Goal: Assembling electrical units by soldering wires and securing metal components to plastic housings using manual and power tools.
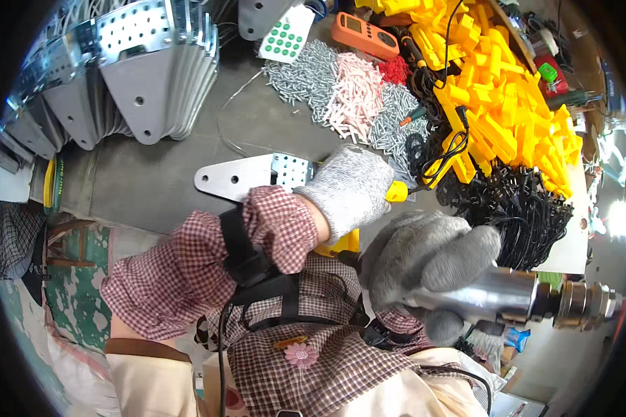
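My left hand (pixel 355 191), in a pale grey knit glove, is closed over the right end of a grey metal bracket (pixel 219 179) with holes. A yellow plastic part (pixel 396 191) with a black cord sticks out beyond its fingers, and more yellow plastic (pixel 344 243) shows below the wrist. The glove hides how the bracket and plastic meet. My right hand (pixel 428 257), in a thick grey glove, is wrapped round a silver cylindrical power screwdriver (pixel 480 297). The tool lies level, its hose fitting (pixel 584 304) toward the right; its working end is hidden by the glove.
Stacked metal brackets (pixel 139 83) stand at the far left. Piles of silver screws (pixel 302 73), pink plugs (pixel 355 97) and yellow plastic parts (pixel 497 104) cover the back of the table. An orange meter (pixel 365 35) lies behind them. Bundled black cords (pixel 515 215) are at the right.
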A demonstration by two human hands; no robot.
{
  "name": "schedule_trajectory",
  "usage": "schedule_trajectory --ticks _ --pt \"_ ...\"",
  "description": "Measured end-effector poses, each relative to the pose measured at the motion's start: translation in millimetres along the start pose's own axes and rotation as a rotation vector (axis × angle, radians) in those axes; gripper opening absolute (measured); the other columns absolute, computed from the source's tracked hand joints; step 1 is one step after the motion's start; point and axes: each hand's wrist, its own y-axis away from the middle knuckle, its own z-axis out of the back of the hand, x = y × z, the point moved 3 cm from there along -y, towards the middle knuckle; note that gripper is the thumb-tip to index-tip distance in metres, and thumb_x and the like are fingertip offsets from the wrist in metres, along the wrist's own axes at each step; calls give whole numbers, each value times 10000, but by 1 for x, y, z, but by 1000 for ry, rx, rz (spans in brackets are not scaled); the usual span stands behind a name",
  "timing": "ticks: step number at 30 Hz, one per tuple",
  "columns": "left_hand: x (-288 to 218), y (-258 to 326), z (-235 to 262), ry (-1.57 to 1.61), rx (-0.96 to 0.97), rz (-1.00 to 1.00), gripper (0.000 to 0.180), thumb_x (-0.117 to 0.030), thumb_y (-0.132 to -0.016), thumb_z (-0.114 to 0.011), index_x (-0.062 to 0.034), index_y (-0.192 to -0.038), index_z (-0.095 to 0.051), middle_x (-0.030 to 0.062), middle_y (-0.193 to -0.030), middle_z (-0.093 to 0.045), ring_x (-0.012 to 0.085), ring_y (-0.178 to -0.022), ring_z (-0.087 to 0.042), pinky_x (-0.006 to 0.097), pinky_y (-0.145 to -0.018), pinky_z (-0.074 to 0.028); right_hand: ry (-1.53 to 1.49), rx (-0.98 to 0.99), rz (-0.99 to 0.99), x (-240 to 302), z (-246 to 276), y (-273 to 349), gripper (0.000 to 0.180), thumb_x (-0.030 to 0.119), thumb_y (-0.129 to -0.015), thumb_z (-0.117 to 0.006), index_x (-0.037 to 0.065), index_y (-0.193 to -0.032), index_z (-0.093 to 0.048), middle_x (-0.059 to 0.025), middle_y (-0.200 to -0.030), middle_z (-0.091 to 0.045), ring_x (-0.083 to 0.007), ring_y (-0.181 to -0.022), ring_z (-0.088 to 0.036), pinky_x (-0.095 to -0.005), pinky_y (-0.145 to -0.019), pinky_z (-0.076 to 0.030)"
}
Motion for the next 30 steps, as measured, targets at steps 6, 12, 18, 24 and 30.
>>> schedule_trajectory --ticks 6,12,18,24,30 --pt "11 -6 -22 18 -144 -75 342 -344 -839 -689 -19 -931 -736 214 -818 -706 386 -803 -707 470 -742 -554 -188 134 148 -30 0 7 436 187 -887 -789 -65 -1111 -512 -134 -678 -582 -225 -482 -586 -379 -383 -488" --pt "6 3 -8 21 -7 -23 348 -349 -822 -724 -18 -927 -719 206 -841 -699 384 -824 -693 474 -773 -542 54 -221 239 13 0 23 444 200 -916 -742 -42 -1198 -499 -162 -854 -661 -169 -527 -640 -327 -381 -506" --pt "-10 -3 -2 -38 75 6 319 -309 -848 -710 -20 -985 -701 213 -871 -692 381 -866 -690 456 -787 -546 -51 -133 -147 1 17 35 453 251 -796 -877 -85 -1023 -677 -206 -884 -722 -270 -679 -715 -377 -557 -588" --pt "21 39 25 -137 -144 -12 514 -390 -929 -675 8 -1253 -637 214 -1155 -673 363 -1104 -644 472 -960 -505 310 -321 -245 -5 53 -8 463 246 -802 -837 -20 -1113 -622 -152 -856 -679 -217 -678 -677 -313 -575 -552" --pt "59 64 36 276 55 211 539 -433 -885 -734 -30 -1230 -641 207 -1113 -664 393 -1041 -666 457 -888 -541 214 -607 -108 -62 62 -10 429 217 -862 -741 39 -1198 -543 -141 -829 -641 -176 -602 -611 -289 -502 -493"
